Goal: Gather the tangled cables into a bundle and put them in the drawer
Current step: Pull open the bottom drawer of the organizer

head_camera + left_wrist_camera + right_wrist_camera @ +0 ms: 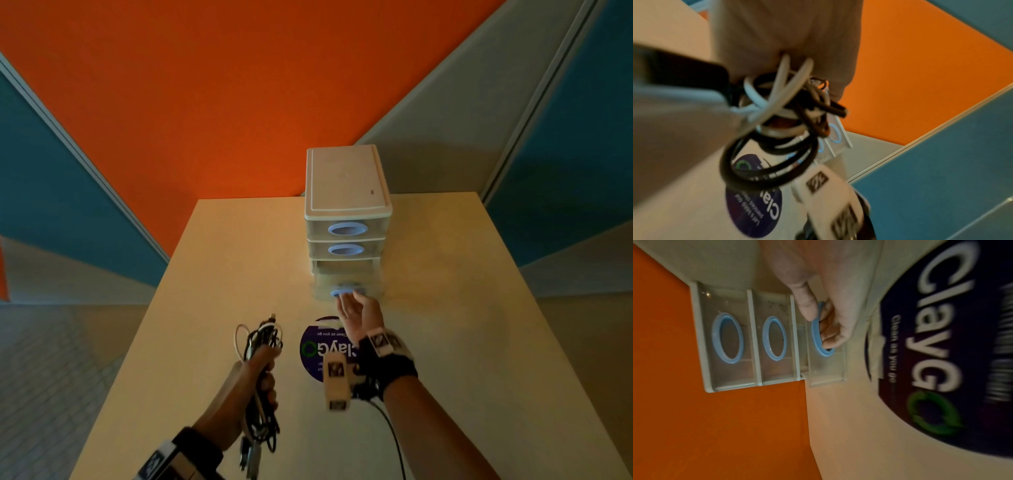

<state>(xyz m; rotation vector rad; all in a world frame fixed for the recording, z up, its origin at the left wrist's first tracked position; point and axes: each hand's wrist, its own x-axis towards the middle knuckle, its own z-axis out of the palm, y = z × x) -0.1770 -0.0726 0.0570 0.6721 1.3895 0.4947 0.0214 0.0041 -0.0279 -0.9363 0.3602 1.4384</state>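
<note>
Cables: black-and-white tangle gripped in left hand, lifted above table
Bottom drawer: slid partway out; right hand fingers hooked in its blue ring handle

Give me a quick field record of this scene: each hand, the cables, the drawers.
left hand: grips the cable bundle above the table
right hand: fingers hooked in the bottom drawer's blue handle
bottom drawer: pulled partly out
upper two drawers: closed
cables: gathered, not yet in the drawer
</note>
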